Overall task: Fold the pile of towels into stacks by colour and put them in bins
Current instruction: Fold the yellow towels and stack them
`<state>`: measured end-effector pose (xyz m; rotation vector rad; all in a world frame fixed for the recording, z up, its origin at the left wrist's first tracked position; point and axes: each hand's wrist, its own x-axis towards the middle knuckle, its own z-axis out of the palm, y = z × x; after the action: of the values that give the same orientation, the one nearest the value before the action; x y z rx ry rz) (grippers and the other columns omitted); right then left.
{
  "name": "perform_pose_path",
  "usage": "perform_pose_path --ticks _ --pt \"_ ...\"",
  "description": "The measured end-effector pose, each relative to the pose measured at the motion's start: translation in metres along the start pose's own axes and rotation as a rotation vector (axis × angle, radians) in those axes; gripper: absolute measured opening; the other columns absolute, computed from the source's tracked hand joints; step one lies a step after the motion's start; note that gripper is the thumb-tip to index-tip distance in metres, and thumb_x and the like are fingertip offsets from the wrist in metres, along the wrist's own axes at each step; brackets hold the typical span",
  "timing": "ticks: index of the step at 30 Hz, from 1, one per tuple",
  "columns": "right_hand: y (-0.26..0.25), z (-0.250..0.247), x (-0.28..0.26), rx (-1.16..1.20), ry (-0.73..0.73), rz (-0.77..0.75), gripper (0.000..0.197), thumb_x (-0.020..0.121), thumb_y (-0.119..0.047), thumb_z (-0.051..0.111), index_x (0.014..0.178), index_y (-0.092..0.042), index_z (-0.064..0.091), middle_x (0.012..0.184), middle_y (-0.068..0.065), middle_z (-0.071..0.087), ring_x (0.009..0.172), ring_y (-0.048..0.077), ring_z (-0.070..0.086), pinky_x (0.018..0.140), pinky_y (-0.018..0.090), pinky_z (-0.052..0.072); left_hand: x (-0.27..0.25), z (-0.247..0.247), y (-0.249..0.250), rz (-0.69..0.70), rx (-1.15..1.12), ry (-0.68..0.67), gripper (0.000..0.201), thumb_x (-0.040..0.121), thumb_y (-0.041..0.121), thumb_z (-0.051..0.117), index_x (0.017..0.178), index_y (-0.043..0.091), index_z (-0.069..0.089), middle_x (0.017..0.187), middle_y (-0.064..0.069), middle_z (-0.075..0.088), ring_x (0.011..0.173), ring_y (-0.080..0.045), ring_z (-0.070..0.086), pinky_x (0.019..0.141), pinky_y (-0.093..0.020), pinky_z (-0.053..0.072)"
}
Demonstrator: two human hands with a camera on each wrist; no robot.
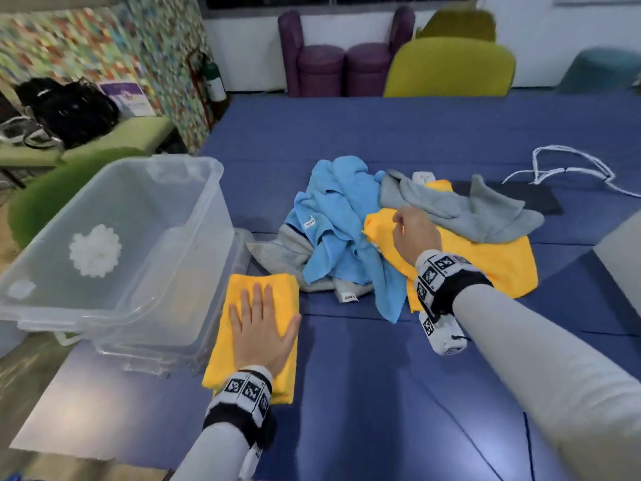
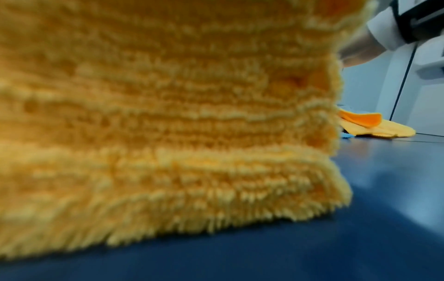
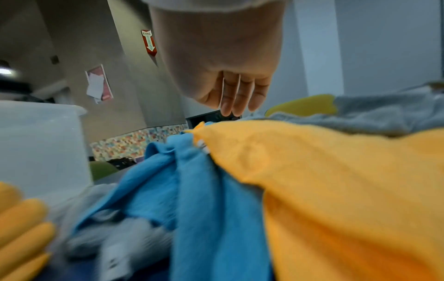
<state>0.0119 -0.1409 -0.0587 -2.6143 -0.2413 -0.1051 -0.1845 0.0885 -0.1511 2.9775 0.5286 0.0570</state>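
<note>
Item: folded yellow towel [image 1: 258, 328], near left, beside clear bin [image 1: 114, 258]; my left hand [image 1: 263, 329] flat, fingers together. Right hand [image 1: 414, 230] over loose yellow towel [image 1: 485, 262]; fingers hang together, grip unclear. Risk: grey towel [image 1: 461, 206] overlapping could drag along.

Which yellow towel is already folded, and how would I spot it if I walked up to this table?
Start at the big clear plastic bin on the left of the blue table. Right beside its near corner lies the folded yellow towel, with the left hand resting flat on it. Unlike the other yellow towel, spread loose in the pile under the right hand, it is a neat rectangle lying apart.
</note>
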Motion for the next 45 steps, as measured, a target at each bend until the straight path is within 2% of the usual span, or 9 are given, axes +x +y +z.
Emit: perform_pose_path --ticks 6,12,16,20,26,30,33,41,45 --pt "0.005 -0.013 0.045 -0.307 -0.210 -0.167 0.047 0.090 0.005 0.036 0.133 -0.015 0.042 0.136 0.006 0.044 0.124 0.027 0.043 0.095 0.036 0.040 0.007 0.006 -0.001 -0.008 -0.105 0.008 0.080 0.087 0.068 0.009 0.145 0.015 0.026 0.146 -0.011 0.040 0.135 -0.030 0.027 0.114 -0.043 0.006" --pt "-0.010 0.016 0.070 -0.586 -0.379 -0.400 0.043 0.094 -0.002 0.036 0.135 -0.016 0.042 0.135 0.006 0.045 0.128 0.026 0.038 0.100 0.036 0.036 0.024 0.017 0.001 0.038 -0.209 0.141 0.080 0.080 0.070 0.009 0.149 0.030 0.001 0.156 0.015 -0.006 0.145 -0.011 -0.004 0.114 -0.045 0.006" --pt "-0.012 0.002 0.082 -0.559 -0.414 -0.376 0.030 0.094 -0.006 0.038 0.117 -0.014 0.055 0.121 0.008 0.057 0.118 0.028 0.049 0.095 0.035 0.039 0.025 0.018 0.000 0.021 -0.161 0.135 0.079 0.079 0.071 0.007 0.147 0.030 0.011 0.155 0.018 -0.010 0.145 -0.010 -0.007 0.114 -0.044 0.005" --pt "-0.017 -0.025 0.094 -0.346 -0.552 -0.292 0.026 0.092 -0.018 0.052 0.067 -0.015 0.048 0.072 0.000 0.049 0.073 0.019 0.045 0.061 0.022 0.033 0.023 0.020 -0.001 -0.004 -0.147 0.153 0.077 0.081 0.070 0.006 0.148 0.031 0.008 0.155 0.019 -0.010 0.144 -0.008 -0.007 0.115 -0.043 0.006" --pt "-0.040 -0.075 0.110 -0.093 -0.474 -0.235 0.023 0.088 -0.003 0.046 0.071 -0.009 0.061 0.073 0.015 0.062 0.049 0.007 0.061 0.047 0.014 0.040 0.016 0.018 0.006 -0.069 -0.047 0.172 0.081 0.085 0.069 0.005 0.133 0.012 0.038 0.139 -0.013 0.049 0.130 -0.032 0.034 0.107 -0.054 0.024" --pt "-0.040 -0.045 0.094 -0.273 -0.552 -0.259 0.023 0.090 -0.005 0.047 0.104 -0.007 0.065 0.119 0.016 0.061 0.113 0.030 0.057 0.086 0.033 0.046 0.014 0.013 0.010 -0.112 -0.074 0.139 0.082 0.084 0.069 0.004 0.130 0.012 0.040 0.131 -0.016 0.056 0.126 -0.033 0.036 0.105 -0.053 0.023" --pt "-0.033 -0.017 0.076 -0.372 -0.611 -0.281 0.033 0.091 -0.008 0.046 0.121 -0.012 0.058 0.128 0.009 0.055 0.118 0.029 0.051 0.098 0.034 0.040 0.012 0.010 0.013 -0.113 -0.112 0.112 0.082 0.086 0.068 0.005 0.129 0.010 0.044 0.131 -0.015 0.056 0.126 -0.032 0.036 0.109 -0.049 0.019" --pt "-0.034 -0.026 0.080 -0.318 -0.657 -0.333 0.029 0.085 -0.005 0.055 0.065 -0.020 0.041 0.067 -0.004 0.044 0.067 0.016 0.053 0.056 0.021 0.042 0.009 0.004 0.011 -0.107 -0.131 -0.009 0.080 0.088 0.066 0.006 0.134 0.011 0.041 0.137 -0.012 0.051 0.131 -0.029 0.032 0.117 -0.036 -0.005" --pt "-0.032 -0.067 0.091 -0.133 -0.845 -0.203 0.028 0.085 -0.014 0.068 0.068 -0.016 0.047 0.062 0.003 0.054 0.041 0.003 0.056 0.047 0.016 0.050 0.009 0.000 0.012 -0.097 -0.141 -0.016 0.079 0.088 0.066 0.005 0.134 0.011 0.040 0.136 -0.013 0.052 0.130 -0.030 0.032 0.116 -0.035 -0.006"
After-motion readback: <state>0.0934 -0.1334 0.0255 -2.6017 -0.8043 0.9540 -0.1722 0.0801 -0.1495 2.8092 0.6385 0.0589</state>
